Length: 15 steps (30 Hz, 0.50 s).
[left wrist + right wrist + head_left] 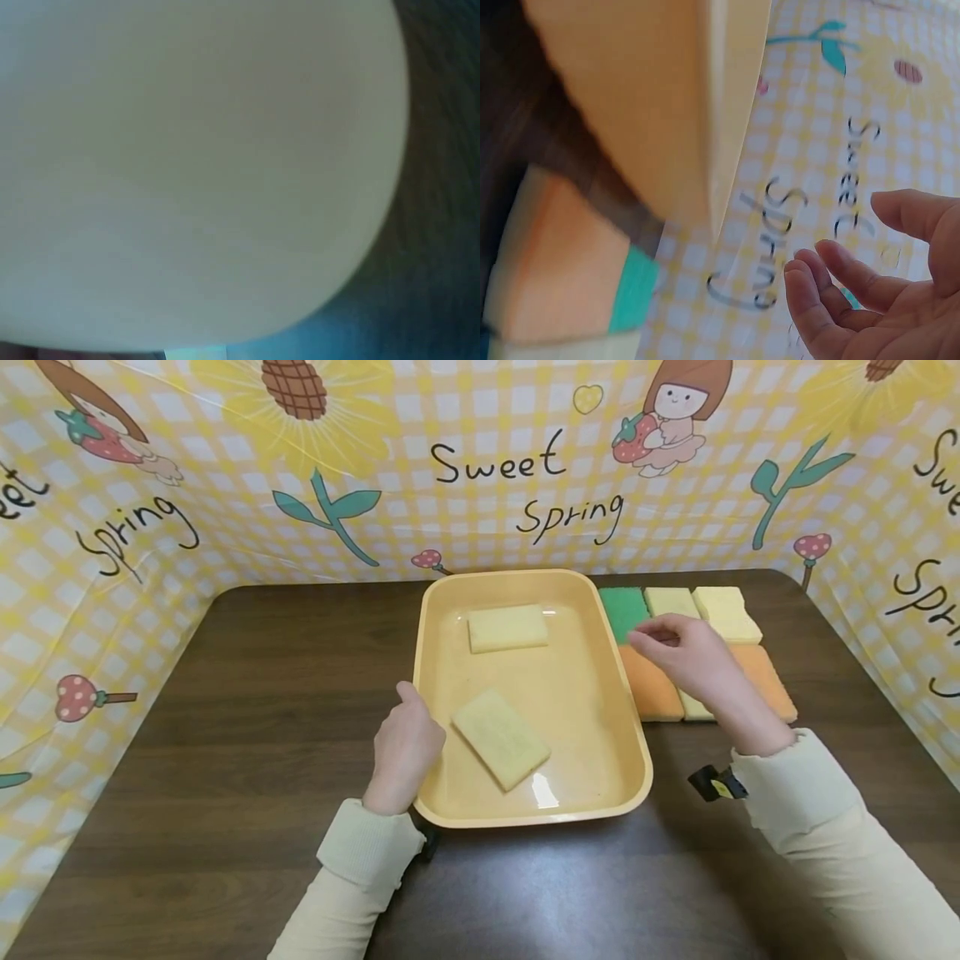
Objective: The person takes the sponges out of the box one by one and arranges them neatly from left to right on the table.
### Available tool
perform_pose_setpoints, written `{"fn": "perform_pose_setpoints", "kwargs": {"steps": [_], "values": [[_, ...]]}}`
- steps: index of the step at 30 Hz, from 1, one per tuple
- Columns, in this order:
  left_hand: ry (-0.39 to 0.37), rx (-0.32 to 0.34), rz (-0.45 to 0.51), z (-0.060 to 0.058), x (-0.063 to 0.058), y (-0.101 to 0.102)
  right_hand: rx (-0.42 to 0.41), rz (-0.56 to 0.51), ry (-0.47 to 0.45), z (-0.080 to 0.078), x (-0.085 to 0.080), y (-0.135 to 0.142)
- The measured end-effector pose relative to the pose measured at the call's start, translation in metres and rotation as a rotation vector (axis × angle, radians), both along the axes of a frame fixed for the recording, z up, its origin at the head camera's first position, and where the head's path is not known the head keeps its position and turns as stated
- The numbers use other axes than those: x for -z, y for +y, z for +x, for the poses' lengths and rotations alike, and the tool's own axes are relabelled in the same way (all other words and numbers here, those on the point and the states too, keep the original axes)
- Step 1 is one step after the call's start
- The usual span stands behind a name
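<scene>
The left hand [407,743] grips the left side of the yellow tray [588,710], with two pale sponges [502,739] inside. The right hand [693,660], loosely spread, is over colored sponges [651,687].

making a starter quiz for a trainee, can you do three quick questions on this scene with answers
1. How many sponges lie inside the tray?
2. True or false: the right hand is holding nothing.
3. In the far row of sponges outside the tray, which colour is nearest the tray? a) orange b) green c) pale yellow

Key: 1. Two. 2. True; its fingers are empty. 3. b, the green sponge.
</scene>
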State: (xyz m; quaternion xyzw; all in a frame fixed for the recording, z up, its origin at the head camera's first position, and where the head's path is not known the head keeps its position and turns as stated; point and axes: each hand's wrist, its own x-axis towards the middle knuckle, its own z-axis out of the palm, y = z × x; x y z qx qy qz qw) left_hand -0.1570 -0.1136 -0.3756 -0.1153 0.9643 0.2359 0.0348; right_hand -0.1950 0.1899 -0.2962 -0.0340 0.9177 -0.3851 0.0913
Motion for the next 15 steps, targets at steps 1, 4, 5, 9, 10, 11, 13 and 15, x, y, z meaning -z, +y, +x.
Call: {"fn": "perform_pose_setpoints", "kwargs": {"steps": [1, 4, 5, 9, 10, 11, 13, 15], "values": [[-0.003, -0.001, 0.001, 0.0, 0.0, 0.0, -0.01, 0.004, 0.004, 0.001, -0.001, -0.005], [-0.002, 0.0, 0.002, 0.0, -0.001, 0.0, -0.033, 0.005, 0.026, 0.003, -0.004, -0.018], [-0.002, 0.001, 0.003, 0.0, -0.001, 0.0, -0.04, 0.003, 0.032, 0.004, -0.005, -0.022], [0.008, 0.0, 0.001, 0.0, -0.001, 0.0, -0.062, -0.026, 0.037, 0.005, -0.007, -0.039], [0.011, 0.0, -0.001, 0.0, -0.001, 0.0, -0.068, -0.03, 0.041, 0.005, -0.007, -0.043], [0.015, 0.001, -0.001, 0.0, -0.001, 0.001, -0.074, -0.033, 0.044, 0.005, -0.007, -0.046], [0.017, 0.003, -0.004, 0.0, -0.001, 0.001, -0.088, -0.033, 0.049, 0.005, -0.006, -0.053], [0.02, 0.005, -0.005, 0.0, 0.0, 0.001, -0.106, -0.027, 0.058, 0.005, -0.004, -0.06]]}}
